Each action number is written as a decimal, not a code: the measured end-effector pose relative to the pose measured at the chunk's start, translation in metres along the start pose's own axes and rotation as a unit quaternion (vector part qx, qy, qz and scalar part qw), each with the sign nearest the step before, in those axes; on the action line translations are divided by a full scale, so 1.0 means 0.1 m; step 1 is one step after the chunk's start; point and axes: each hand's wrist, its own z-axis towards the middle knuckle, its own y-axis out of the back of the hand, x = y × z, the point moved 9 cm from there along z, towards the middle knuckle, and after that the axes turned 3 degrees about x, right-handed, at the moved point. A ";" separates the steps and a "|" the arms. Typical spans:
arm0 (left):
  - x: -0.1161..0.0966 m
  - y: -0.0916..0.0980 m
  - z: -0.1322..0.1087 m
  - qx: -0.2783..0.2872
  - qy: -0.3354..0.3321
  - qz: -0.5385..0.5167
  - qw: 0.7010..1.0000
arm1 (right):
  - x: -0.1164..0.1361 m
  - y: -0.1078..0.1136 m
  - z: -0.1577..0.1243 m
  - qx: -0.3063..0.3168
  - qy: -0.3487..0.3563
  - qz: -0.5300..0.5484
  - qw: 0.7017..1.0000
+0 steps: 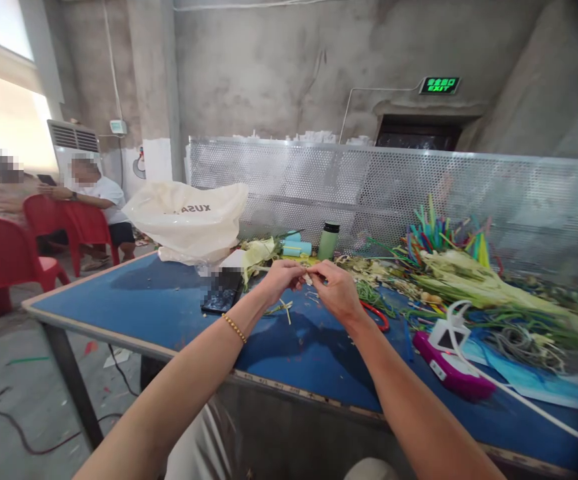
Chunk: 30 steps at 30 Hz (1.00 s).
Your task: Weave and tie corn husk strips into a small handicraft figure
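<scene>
Over the blue table (133,310), my left hand (279,281) and my right hand (337,290) meet at their fingertips. Both are closed in a pinch on a small pale piece (308,279), which looks like dry husk; the fingers cover most of it. A beaded bracelet (235,328) circles my left wrist. Thin pale-green strips (287,311) lie on the tabletop just below my hands. Close to my right hand is a red curved handle (377,316), perhaps of scissors. A dark phone (222,291) lies left of my left hand.
A large cream plastic bag (189,223) stands at the back left. Behind my hands are a green bottle (329,241) and light-blue rolls (297,249). Husks (479,277) and coloured stems (429,233) pile up right. A purple power strip (451,370) sits front right. Two people sit left.
</scene>
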 end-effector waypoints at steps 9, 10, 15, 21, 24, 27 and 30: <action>-0.11 -0.01 -0.02 0.005 -0.055 0.159 0.986 | -0.02 -0.01 -0.01 0.009 -0.008 -0.017 1.000; -0.12 -0.02 -0.01 0.007 -0.061 0.172 0.983 | -0.02 -0.01 -0.01 0.013 -0.010 -0.016 1.000; -0.16 0.00 -0.02 -0.002 -0.087 0.245 0.966 | -0.06 0.00 0.00 0.014 -0.055 0.023 0.998; -0.28 -0.05 -0.09 0.003 -0.125 0.317 0.940 | -0.24 -0.07 -0.01 0.052 -0.154 0.132 0.978; -0.30 -0.06 -0.10 0.009 -0.132 0.326 0.936 | -0.32 -0.12 -0.04 0.061 -0.182 0.192 0.962; -0.30 -0.07 -0.10 0.015 -0.139 0.331 0.933 | -0.35 -0.15 -0.07 0.065 -0.193 0.233 0.951; -0.29 -0.06 -0.10 0.013 -0.131 0.335 0.933 | -0.33 -0.14 -0.07 0.072 -0.189 0.224 0.953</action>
